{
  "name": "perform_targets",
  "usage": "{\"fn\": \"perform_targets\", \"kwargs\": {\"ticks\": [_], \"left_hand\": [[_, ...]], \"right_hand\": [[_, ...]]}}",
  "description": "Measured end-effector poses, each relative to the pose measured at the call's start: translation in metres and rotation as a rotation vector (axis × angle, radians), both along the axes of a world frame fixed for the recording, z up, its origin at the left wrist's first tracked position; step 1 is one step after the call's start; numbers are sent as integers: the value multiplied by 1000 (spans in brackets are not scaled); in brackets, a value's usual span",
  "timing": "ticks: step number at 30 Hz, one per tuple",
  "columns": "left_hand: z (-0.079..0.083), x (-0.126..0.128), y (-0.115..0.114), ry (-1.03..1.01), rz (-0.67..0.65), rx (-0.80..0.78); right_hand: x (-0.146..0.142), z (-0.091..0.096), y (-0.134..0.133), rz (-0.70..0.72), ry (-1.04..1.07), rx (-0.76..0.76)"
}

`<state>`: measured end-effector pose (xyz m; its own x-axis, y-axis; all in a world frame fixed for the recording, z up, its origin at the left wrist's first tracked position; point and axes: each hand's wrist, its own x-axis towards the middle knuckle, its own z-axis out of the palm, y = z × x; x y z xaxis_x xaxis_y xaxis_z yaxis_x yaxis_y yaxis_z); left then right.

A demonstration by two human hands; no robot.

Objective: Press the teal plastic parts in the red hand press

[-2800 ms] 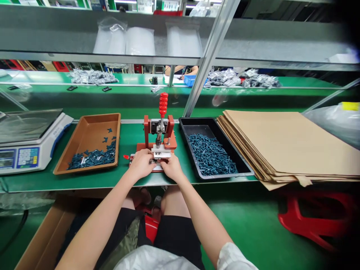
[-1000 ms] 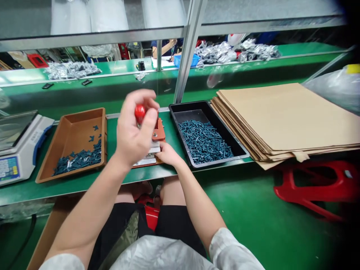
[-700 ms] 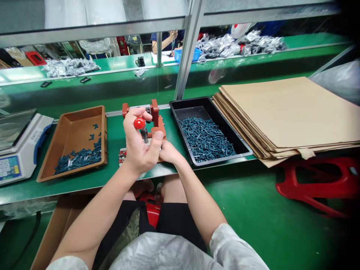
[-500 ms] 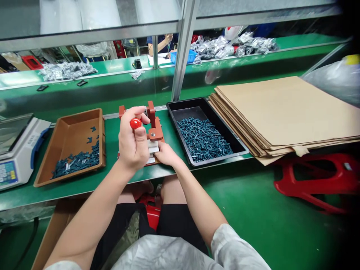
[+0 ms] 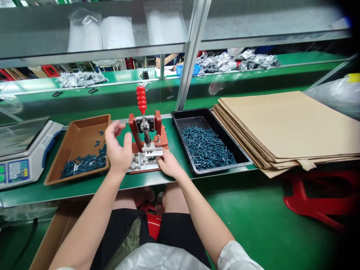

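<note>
A toggle clamp fixture (image 5: 135,131) with a brown-red frame stands on the green bench, its red ribbed handle (image 5: 141,100) upright. My left hand (image 5: 119,152) is just left of the fixture, fingers curved and apart, holding nothing. At the fixture's front right, my right hand (image 5: 169,164) has thumb and fingers closed about the end of a silver metal block (image 5: 152,150). The fingertips partly cover that end, so any small part there is hidden. The brown tray (image 5: 75,125) left of the hands contains small dark blue-green plastic pieces (image 5: 86,164).
Right of the fixture, a black tray (image 5: 191,171) contains many dark blue-green pin-like pieces (image 5: 209,148). Stacked brown cardboard sheets (image 5: 281,123) lie farther right. A weighing scale (image 5: 25,153) stands at far left. A metal post (image 5: 191,56) rises behind the bench; a red stool (image 5: 306,202) is below right.
My left hand has let go of the red handle and moved down and left, opening. The handle now stands upright. My right hand stays at the metal block. The view has shifted slightly.
</note>
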<state>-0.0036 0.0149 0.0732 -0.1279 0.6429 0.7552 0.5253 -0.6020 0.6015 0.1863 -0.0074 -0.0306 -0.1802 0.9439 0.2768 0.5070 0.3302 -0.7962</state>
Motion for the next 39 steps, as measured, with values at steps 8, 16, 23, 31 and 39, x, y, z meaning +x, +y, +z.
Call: {"fn": "perform_targets", "kwargs": {"ticks": [8,16,23,31,39], "left_hand": [[-109,-45,-9,109,-54,-636],[-113,-37,-12,-422,-65,-628],[-124,-32,-141,-380,-41,-699],[-154,-59,-223,-847,-204,-1153],[-207,-251,-235,187,326,-1382]], "right_hand": [[-13,-3,-1,-63,6,-4],[-21,-4,1,-176,-26,7],[-30,2,-63,-146,13,98],[-87,-9,-153,377,7,-73],[108,49,-37,-353,-278,68]]}}
